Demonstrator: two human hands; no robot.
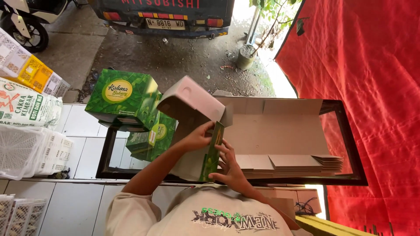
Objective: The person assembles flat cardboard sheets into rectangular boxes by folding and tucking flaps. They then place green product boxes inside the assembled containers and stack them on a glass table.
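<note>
Both hands hold a half-folded cardboard box (192,109), green with a leaf print outside and plain grey-white inside. My left hand (199,137) grips the box at its open side from the left. My right hand (227,166) presses a green side flap from the right, with its fingers spread along the flap. The box is held over a black-framed glass table (350,144). A stack of flat, unfolded box blanks (288,161) lies on the table just right of my hands. Folded green boxes (124,94) are stacked to the left.
A red cloth (372,109) hangs along the right side. White plastic crates (30,150), a printed sack (26,107) and a yellow crate (33,72) stand on the left. Beyond the table are the rear of a vehicle (166,17), a motorbike wheel (24,30) and a potted plant (247,54).
</note>
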